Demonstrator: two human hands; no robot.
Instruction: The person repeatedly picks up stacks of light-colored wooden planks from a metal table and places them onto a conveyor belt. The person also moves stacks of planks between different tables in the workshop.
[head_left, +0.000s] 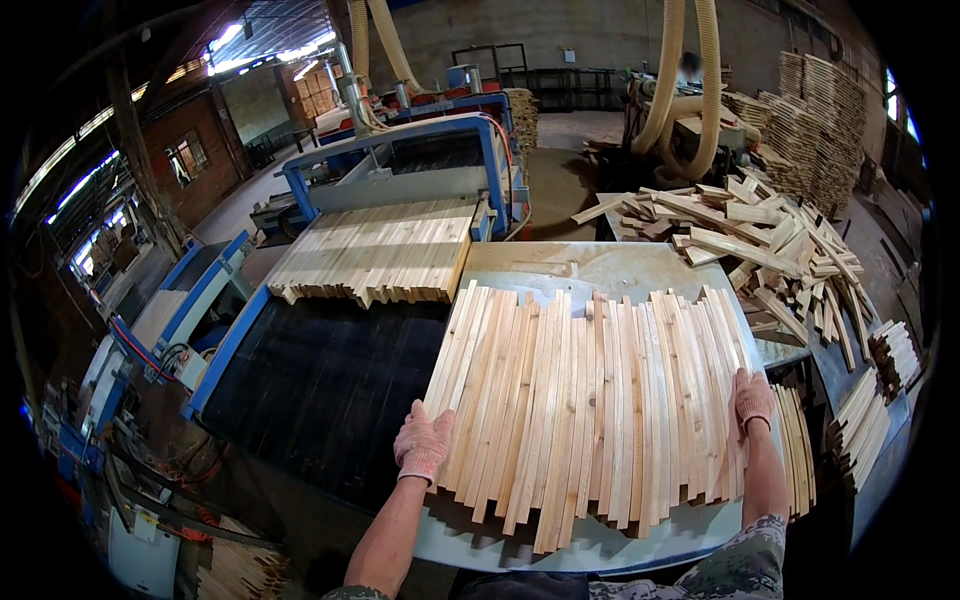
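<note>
A wide row of narrow wooden strips [580,400] lies side by side on a pale worktable [480,545], its near ends uneven. My left hand [424,442], in a pinkish work glove, grips the left edge of this row. At the opposite edge, my gloved right hand [754,398] presses in with its fingers curled around the side. The row sits between both hands. Some fingertips are hidden against the wood.
Left of the table runs a black conveyor belt [330,390], bearing another row of strips [375,245] beneath a blue machine frame [400,140]. Loose wood offcuts [750,230] are heaped at the right. Bundled strips [796,450] stand beside the table; yellowish hoses [665,80] hang behind.
</note>
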